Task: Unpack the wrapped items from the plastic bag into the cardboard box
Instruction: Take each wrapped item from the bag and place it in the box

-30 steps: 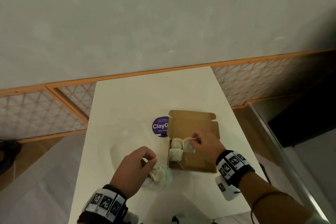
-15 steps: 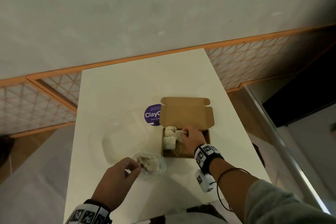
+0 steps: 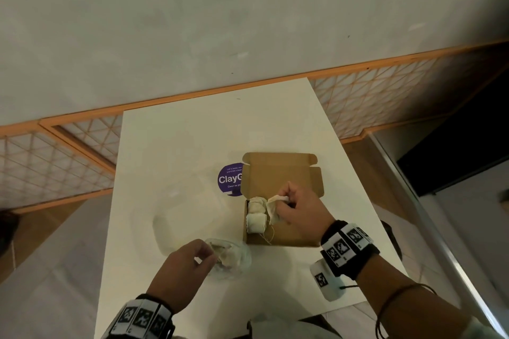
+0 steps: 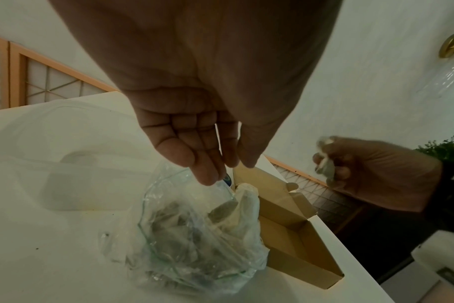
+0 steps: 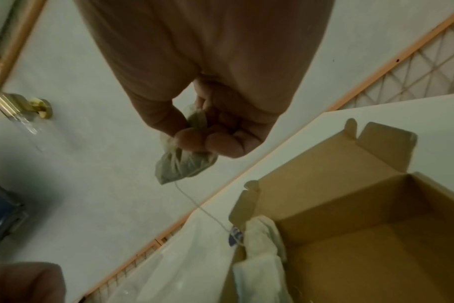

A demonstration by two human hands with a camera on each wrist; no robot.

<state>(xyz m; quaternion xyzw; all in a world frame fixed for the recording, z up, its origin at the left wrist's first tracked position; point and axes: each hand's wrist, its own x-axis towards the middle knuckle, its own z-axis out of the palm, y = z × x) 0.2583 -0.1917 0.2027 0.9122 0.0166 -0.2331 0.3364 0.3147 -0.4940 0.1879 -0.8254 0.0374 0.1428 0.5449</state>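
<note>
Head view: my right hand (image 3: 298, 208) holds a wrapped item (image 3: 272, 208) above the cardboard box (image 3: 292, 234), and my left hand (image 3: 183, 272) pinches the plastic bag (image 3: 234, 259).

I see my right fingers (image 5: 192, 140) curled tight round the small cloth-wrapped item, a thin string (image 5: 194, 203) trailing from it down toward the box. Two more wrapped bundles (image 3: 256, 215) already lie against the box's left wall, one behind the other, and the lid flap (image 3: 278, 170) stands open at the far side. On the left wrist view my fingertips (image 4: 208, 176) and thumb nip the rim of the clear bag, which sits on the white bench (image 3: 176, 151) touching the box's near left corner, with several more bundles inside it. A purple round sticker (image 3: 230, 180) lies on the bench, partly under the box flap.
</note>
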